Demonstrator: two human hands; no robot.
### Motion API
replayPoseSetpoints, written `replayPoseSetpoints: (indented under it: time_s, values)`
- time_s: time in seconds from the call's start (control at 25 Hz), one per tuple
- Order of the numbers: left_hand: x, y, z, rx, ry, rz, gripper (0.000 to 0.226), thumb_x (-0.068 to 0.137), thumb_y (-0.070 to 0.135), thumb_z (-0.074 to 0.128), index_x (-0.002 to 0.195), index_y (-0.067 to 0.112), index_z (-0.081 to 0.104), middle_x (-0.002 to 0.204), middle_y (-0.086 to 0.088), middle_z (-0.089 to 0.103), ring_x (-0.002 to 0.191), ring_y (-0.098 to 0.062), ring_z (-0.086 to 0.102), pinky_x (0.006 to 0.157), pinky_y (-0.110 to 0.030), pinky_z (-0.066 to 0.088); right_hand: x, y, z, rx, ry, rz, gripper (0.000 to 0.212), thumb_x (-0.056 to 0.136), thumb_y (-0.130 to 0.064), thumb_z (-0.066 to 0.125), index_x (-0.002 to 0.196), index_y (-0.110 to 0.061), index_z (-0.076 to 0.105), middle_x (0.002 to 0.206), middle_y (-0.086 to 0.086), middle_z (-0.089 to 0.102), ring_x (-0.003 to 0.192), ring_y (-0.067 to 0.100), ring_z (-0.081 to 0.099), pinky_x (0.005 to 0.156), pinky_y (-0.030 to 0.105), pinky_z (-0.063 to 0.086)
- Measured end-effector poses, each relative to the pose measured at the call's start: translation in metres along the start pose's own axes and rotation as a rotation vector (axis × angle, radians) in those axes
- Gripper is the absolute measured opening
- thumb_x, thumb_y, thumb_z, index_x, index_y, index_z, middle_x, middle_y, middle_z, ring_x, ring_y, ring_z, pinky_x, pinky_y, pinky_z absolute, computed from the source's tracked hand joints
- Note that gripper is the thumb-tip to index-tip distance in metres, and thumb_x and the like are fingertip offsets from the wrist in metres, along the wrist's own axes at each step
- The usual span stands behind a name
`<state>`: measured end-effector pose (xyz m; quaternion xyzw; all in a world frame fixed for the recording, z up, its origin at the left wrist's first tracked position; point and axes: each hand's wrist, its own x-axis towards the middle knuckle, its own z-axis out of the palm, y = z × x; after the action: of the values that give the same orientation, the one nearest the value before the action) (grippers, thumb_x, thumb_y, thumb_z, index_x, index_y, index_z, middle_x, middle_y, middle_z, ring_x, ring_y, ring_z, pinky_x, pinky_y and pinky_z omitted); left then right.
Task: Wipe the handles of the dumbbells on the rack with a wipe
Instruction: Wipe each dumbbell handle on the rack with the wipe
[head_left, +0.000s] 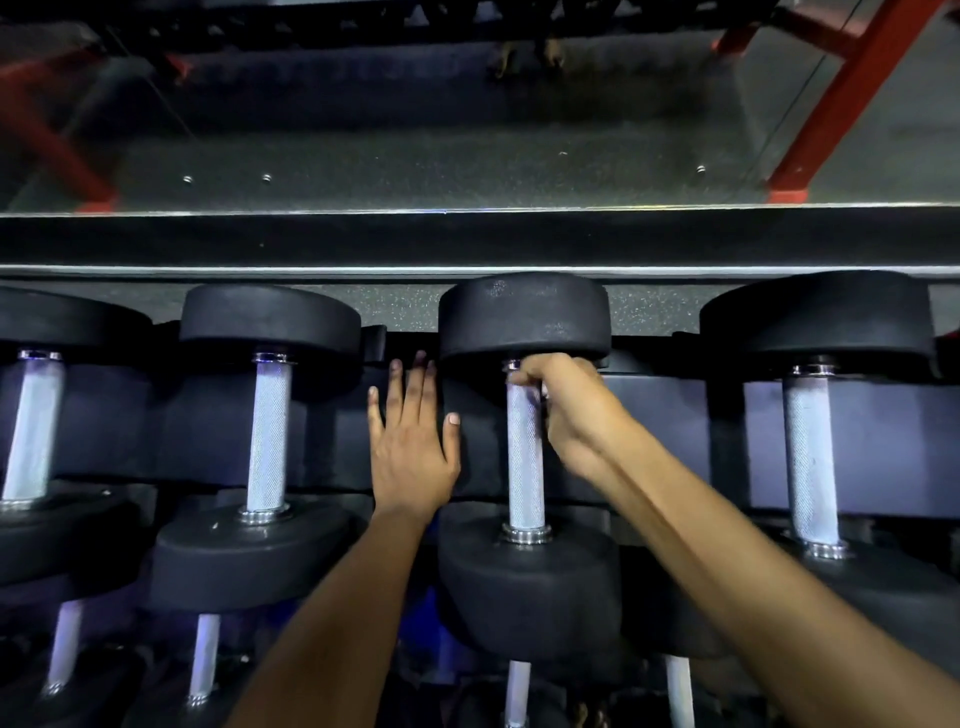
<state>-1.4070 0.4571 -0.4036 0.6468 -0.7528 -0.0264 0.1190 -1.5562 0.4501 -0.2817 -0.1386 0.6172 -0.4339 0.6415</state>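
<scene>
Dumbbell handle running near-to-far on rack. R hand gripping far end, wipe not discernible. L hand hovering w/ fingers spread, holding nothing.

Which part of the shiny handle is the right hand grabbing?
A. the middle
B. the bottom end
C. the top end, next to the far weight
C: the right hand curls round the handle at its top, just under the far weight; the rest of the handle is bare.
</scene>
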Motion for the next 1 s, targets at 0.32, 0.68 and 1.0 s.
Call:
replayPoseSetpoints:
  time_s: [0.32, 0.68, 1.0]
  values:
    - [-0.001, -0.001, 0.0, 0.0, 0.002, -0.004, 0.063, 0.094, 0.036, 0.026, 0.15, 0.007, 0.028, 0.16, -0.005, 0.019, 0.149, -0.022, 0.009, 0.12, -0.047, 0.006, 0.013, 0.0, -0.024, 0.175, -0.226, 0.157, 0.025, 0.071, 0.002, 0.04, 0.073, -0.001, 0.064, 0.081, 0.012, 0.066, 0.074, 0.025, 0.066, 0.076, 0.032, 0.047]
    - [-0.002, -0.002, 0.001, -0.025, -0.002, -0.01, 0.064, 0.094, 0.037, 0.025, 0.151, 0.009, 0.027, 0.161, -0.004, 0.018, 0.149, -0.022, 0.008, 0.12, -0.047, 0.007, -0.032, 0.02, -0.046, -0.352, 0.099, -0.525, 0.024, 0.086, 0.006, 0.054, 0.085, -0.018, 0.06, 0.08, 0.001, 0.065, 0.072, 0.012, 0.061, 0.073, 0.024, 0.053]
    - [-0.002, -0.004, 0.004, -0.033, 0.009, 0.0, 0.064, 0.093, 0.035, 0.028, 0.151, 0.008, 0.028, 0.16, -0.005, 0.023, 0.148, -0.024, 0.014, 0.119, -0.048, 0.01, 0.022, -0.033, -0.034, -2.434, -0.794, -1.783, 0.044, 0.087, -0.008, 0.03, 0.076, -0.01, 0.073, 0.083, 0.006, 0.069, 0.087, 0.024, 0.067, 0.106, 0.036, 0.041]
